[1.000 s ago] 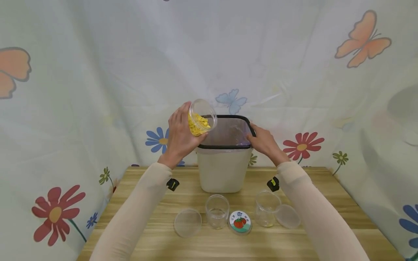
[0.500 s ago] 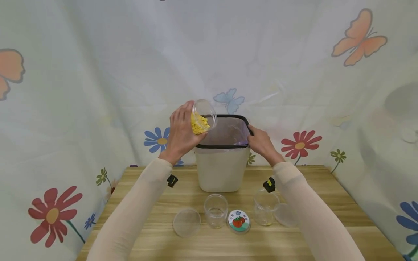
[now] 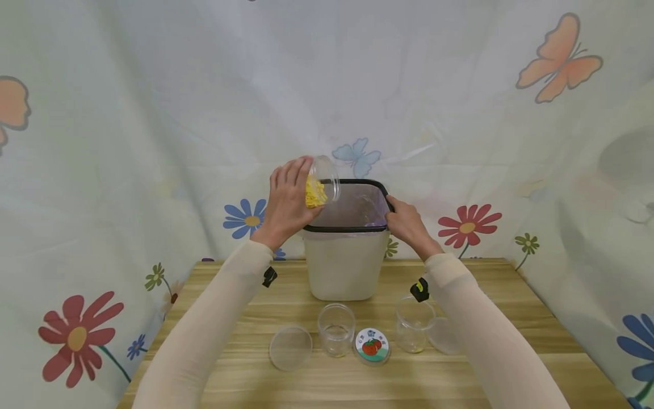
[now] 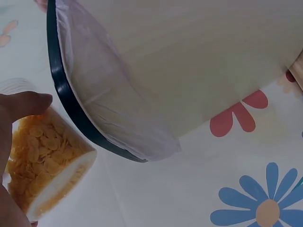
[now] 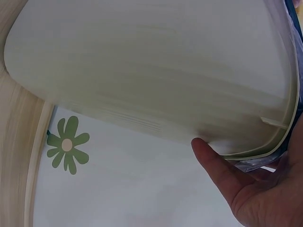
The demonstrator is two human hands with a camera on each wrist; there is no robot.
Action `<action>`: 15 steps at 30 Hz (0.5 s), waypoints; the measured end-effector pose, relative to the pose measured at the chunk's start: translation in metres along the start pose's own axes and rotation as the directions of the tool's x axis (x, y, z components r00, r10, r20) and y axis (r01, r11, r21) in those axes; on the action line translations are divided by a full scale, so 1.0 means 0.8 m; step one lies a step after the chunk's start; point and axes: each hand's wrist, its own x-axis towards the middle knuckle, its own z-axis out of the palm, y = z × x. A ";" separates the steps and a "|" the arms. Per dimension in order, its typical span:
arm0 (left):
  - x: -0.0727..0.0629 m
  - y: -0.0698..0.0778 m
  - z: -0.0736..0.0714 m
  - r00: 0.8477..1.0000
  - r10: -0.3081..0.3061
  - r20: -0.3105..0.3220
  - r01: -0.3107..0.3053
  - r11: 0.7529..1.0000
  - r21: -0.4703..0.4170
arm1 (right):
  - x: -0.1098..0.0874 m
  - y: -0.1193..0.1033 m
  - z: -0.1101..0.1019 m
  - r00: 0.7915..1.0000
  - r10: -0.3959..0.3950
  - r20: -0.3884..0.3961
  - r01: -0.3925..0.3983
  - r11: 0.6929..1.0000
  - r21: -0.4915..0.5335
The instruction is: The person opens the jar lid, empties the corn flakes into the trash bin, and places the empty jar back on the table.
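Observation:
My left hand point(image 3: 288, 199) grips a clear plastic jar point(image 3: 331, 176) of yellow flakes point(image 4: 45, 146), tilted with its mouth toward the bin's opening. The jar is over the left side of a cream trash bin point(image 3: 347, 267), whose black rim point(image 3: 349, 229) holds down a thin, pale purple liner bag point(image 4: 94, 90). On the opposite side, my right hand point(image 3: 409, 224) holds the rim, its fingers partly hidden behind it. In the right wrist view, one finger point(image 5: 208, 156) lies against the bin's outer wall. Flakes still lie inside the tilted jar.
In front of the bin on the wooden table point(image 3: 327, 392) stand two clear jars, the left jar point(image 3: 336, 335) and the right jar point(image 3: 413, 329). A tomato-printed lid point(image 3: 372, 345) lies between them. Clear lids lie at left point(image 3: 290, 347) and right point(image 3: 444, 335). A patterned cloth point(image 3: 204, 113) hangs behind.
My left hand has turned and shifted the jar slightly right, tipping it further over the bin. The right hand stays on the rim.

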 end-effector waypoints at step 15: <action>0.008 -0.008 0.005 0.993 0.113 0.033 -0.117 0.978 0.173 | -0.002 0.001 0.001 1.000 0.007 0.006 -0.007 1.000 0.024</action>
